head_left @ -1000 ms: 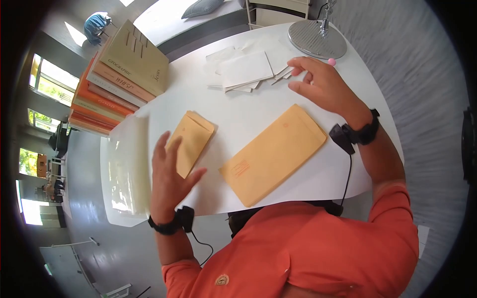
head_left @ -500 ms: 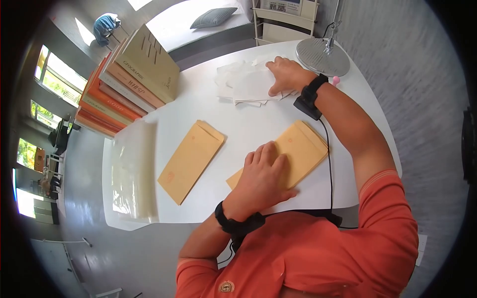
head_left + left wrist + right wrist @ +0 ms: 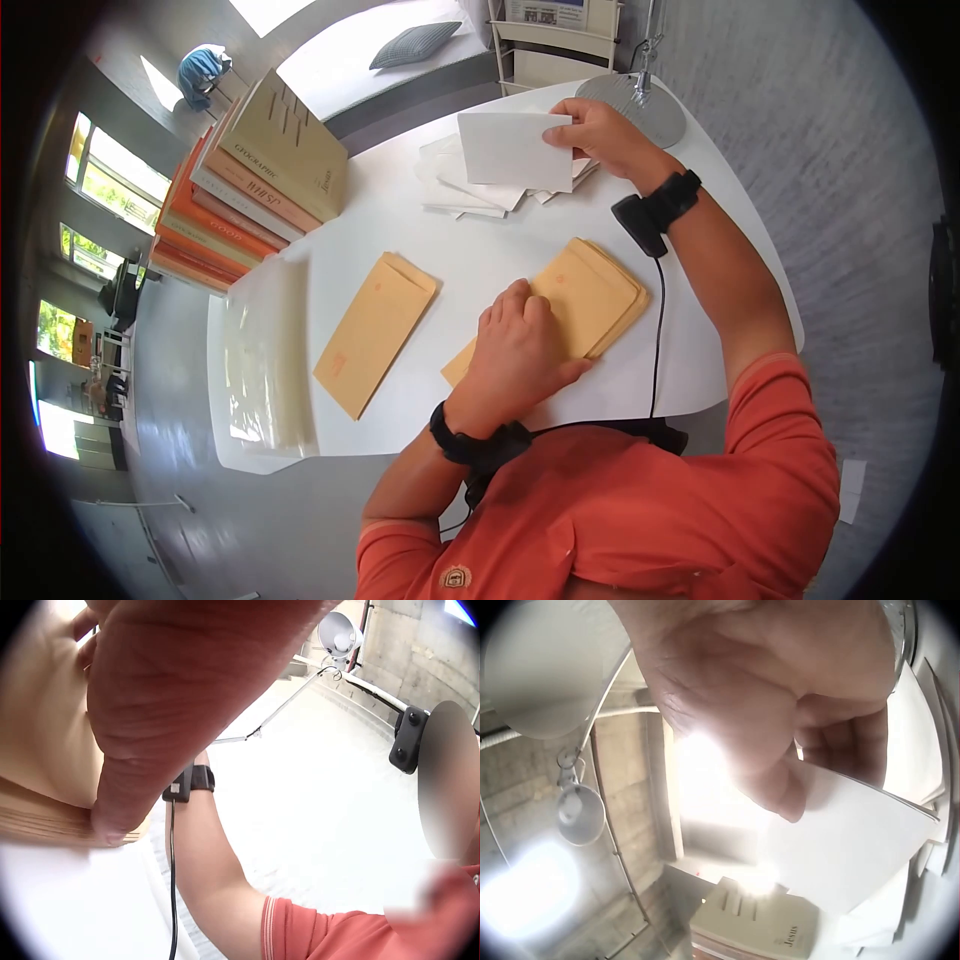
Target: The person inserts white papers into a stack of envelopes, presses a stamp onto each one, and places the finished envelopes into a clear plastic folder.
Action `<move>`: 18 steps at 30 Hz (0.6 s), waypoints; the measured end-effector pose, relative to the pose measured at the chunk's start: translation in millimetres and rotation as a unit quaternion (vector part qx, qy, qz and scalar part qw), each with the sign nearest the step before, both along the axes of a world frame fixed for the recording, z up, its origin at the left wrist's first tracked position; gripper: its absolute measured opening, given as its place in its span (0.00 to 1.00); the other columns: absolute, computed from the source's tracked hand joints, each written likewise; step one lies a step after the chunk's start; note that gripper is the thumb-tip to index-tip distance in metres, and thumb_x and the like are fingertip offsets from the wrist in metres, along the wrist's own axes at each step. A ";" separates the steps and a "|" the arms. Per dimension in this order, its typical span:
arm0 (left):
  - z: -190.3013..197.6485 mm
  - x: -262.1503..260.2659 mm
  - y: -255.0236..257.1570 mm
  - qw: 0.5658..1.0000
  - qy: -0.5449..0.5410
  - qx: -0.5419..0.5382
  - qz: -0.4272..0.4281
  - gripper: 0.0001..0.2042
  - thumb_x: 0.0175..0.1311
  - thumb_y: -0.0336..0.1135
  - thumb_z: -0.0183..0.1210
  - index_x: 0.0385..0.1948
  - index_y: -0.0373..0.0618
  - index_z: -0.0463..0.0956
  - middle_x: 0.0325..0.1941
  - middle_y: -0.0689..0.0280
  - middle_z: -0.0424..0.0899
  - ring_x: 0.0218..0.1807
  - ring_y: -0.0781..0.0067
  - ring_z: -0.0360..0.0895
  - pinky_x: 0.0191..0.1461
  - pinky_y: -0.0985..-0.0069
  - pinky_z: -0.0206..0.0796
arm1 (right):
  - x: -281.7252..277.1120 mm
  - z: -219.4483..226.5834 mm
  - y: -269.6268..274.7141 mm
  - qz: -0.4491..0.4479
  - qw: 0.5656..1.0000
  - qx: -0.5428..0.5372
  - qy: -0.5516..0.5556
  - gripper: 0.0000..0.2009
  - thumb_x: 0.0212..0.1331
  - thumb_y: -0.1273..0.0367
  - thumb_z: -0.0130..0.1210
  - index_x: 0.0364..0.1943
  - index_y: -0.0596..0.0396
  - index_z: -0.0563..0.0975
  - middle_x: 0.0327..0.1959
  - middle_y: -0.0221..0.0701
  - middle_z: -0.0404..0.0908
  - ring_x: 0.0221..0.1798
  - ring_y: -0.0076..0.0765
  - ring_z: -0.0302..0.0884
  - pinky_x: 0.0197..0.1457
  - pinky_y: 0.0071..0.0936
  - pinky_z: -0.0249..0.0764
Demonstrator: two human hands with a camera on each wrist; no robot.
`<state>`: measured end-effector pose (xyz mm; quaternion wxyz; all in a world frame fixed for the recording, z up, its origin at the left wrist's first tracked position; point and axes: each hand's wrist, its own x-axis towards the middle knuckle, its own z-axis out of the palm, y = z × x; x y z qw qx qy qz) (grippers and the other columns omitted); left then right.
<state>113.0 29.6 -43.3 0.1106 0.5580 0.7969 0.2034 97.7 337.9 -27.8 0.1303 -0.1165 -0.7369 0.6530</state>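
In the head view my right hand (image 3: 610, 140) pinches a white sheet of card or paper (image 3: 515, 150) at its right edge, thumb in front. The right wrist view shows the thumb (image 3: 780, 791) on the face of this white sheet (image 3: 855, 832), other fingers behind it. The sheet is held up over loose white papers (image 3: 465, 205). My left hand (image 3: 515, 345) grips a stack of tan envelopes (image 3: 600, 295) near the front edge of the table. Its thumb (image 3: 131, 780) lies against the layered side of the envelopes (image 3: 45, 817) in the left wrist view.
A smaller pile of tan envelopes (image 3: 375, 335) lies left of the stack. Further left are a clear plastic sheet (image 3: 265, 360) and a row of books (image 3: 250, 170). A lamp base (image 3: 650, 115) stands behind my right hand. A black cable (image 3: 656, 340) hangs from the right wrist.
My left hand has moved right from the smaller envelopes onto the larger stack. My right hand has reached to the white papers and lifted one sheet, tilting it up.
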 end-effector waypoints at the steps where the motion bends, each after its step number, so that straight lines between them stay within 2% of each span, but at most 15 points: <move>1: 1.7 -0.5 -0.4 1.000 -0.003 0.010 0.001 0.38 0.46 0.51 0.76 0.54 0.33 0.69 0.67 0.38 0.64 0.68 0.38 0.65 0.72 0.54 0.58 | 10.1 5.4 -2.0 -0.033 0.999 -0.006 0.027 0.16 0.61 0.68 0.64 0.50 0.61 0.78 0.39 0.27 0.81 0.43 0.23 0.80 0.49 0.23 0.77; 3: 5.5 -1.9 -1.8 1.000 -0.006 0.017 -0.004 0.39 0.46 0.50 0.76 0.55 0.34 0.68 0.67 0.38 0.64 0.68 0.39 0.65 0.72 0.54 0.58 | 30.1 12.0 -8.0 -0.072 0.996 -0.015 0.054 0.14 0.64 0.69 0.62 0.50 0.62 0.78 0.40 0.27 0.82 0.44 0.22 0.80 0.50 0.22 0.77; 5: 12.6 -4.0 -2.5 0.999 0.008 0.048 0.003 0.42 0.43 0.46 0.76 0.61 0.37 0.66 0.68 0.41 0.64 0.69 0.39 0.64 0.72 0.54 0.58 | 50.1 16.7 -12.3 -0.090 0.973 -0.087 0.192 0.15 0.66 0.70 0.60 0.53 0.62 0.77 0.42 0.28 0.82 0.46 0.22 0.79 0.53 0.22 0.77; 6: 16.1 -6.0 -4.1 0.999 0.007 0.045 -0.003 0.42 0.43 0.46 0.76 0.61 0.37 0.66 0.68 0.41 0.64 0.69 0.39 0.64 0.72 0.54 0.58 | 59.8 19.4 -12.9 -0.097 0.973 -0.089 0.192 0.15 0.66 0.70 0.60 0.53 0.62 0.77 0.42 0.28 0.82 0.46 0.22 0.79 0.53 0.22 0.77; 8: 22.7 -11.5 -9.5 0.996 0.006 0.090 0.006 0.46 0.40 0.43 0.76 0.65 0.39 0.63 0.69 0.43 0.63 0.70 0.39 0.62 0.72 0.55 0.60 | 77.4 25.3 -12.5 -0.120 0.953 -0.065 0.270 0.15 0.68 0.70 0.58 0.55 0.61 0.76 0.44 0.29 0.83 0.47 0.20 0.79 0.52 0.22 0.76; 9: 25.7 -14.5 -12.4 0.996 0.006 0.086 0.002 0.46 0.40 0.43 0.76 0.65 0.39 0.63 0.69 0.43 0.63 0.70 0.39 0.62 0.72 0.55 0.60 | 85.6 28.9 -10.9 -0.126 0.952 -0.068 0.270 0.15 0.68 0.70 0.58 0.55 0.61 0.76 0.44 0.29 0.83 0.47 0.20 0.79 0.52 0.22 0.76; 11: 30.8 -21.1 -20.4 0.994 0.055 0.088 0.021 0.49 0.39 0.40 0.76 0.68 0.39 0.60 0.70 0.45 0.62 0.71 0.40 0.61 0.72 0.54 0.60 | 99.3 35.6 -9.7 -0.146 0.962 0.025 0.230 0.15 0.69 0.69 0.58 0.56 0.61 0.76 0.45 0.28 0.83 0.47 0.19 0.78 0.53 0.21 0.76; 12: 30.4 -24.0 -24.3 0.994 0.052 0.096 0.029 0.50 0.40 0.43 0.76 0.70 0.41 0.59 0.70 0.43 0.61 0.70 0.40 0.61 0.71 0.50 0.55 | 102.9 40.5 -12.8 -0.149 0.961 0.019 0.232 0.15 0.69 0.69 0.58 0.56 0.61 0.76 0.45 0.28 0.83 0.47 0.19 0.78 0.53 0.21 0.76; 14: 32.3 -29.7 -30.9 0.992 0.075 0.094 0.041 0.50 0.40 0.42 0.76 0.70 0.42 0.58 0.71 0.44 0.61 0.71 0.41 0.61 0.71 0.50 0.55 | 105.8 46.7 -25.5 -0.154 0.951 0.084 0.255 0.15 0.70 0.69 0.57 0.56 0.60 0.76 0.43 0.26 0.82 0.47 0.18 0.77 0.53 0.19 0.75; 18: 33.1 -35.5 -39.5 0.988 0.105 0.096 0.063 0.51 0.40 0.40 0.76 0.72 0.42 0.57 0.71 0.44 0.60 0.72 0.41 0.59 0.72 0.50 0.53 | 101.8 45.3 -42.6 -0.150 0.952 0.110 0.242 0.14 0.70 0.69 0.57 0.56 0.59 0.75 0.43 0.25 0.82 0.47 0.16 0.76 0.52 0.18 0.74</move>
